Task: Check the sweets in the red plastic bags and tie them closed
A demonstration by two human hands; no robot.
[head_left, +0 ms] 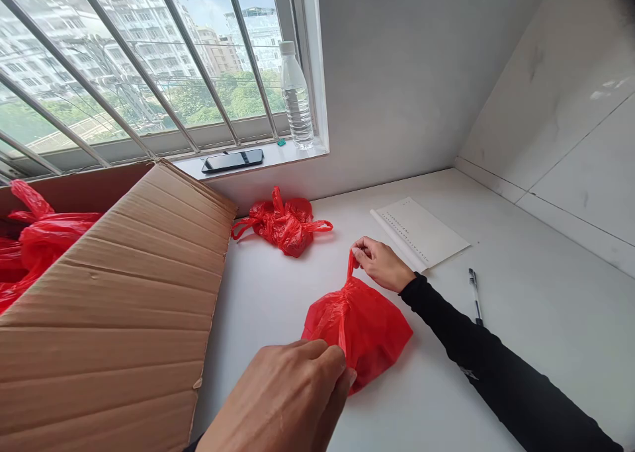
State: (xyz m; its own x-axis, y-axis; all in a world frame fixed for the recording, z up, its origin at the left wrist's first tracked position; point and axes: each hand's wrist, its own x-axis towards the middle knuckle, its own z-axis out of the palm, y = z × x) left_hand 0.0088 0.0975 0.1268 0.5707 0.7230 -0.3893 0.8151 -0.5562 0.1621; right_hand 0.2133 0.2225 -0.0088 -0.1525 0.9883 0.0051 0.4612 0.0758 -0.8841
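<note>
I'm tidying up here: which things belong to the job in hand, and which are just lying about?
Belong to the job:
red bag, handles pinched by the left hand and right hand
probably the second red bag
probably the cardboard box

Apparently just lying about:
phone
water bottle
pen
paper

Hands [384, 265] gripping red bag [380, 326], cardboard box [119, 306], bottle [297, 104]

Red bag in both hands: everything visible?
The red bag looks like thin, shiny plastic, wrinkled and gathered tight at the top, its body flaring out below. It rests on the white surface. The right hand pinches one strip, pulled upward; the left hand holds another, hiding part of the body. Contents can't be seen.
</note>
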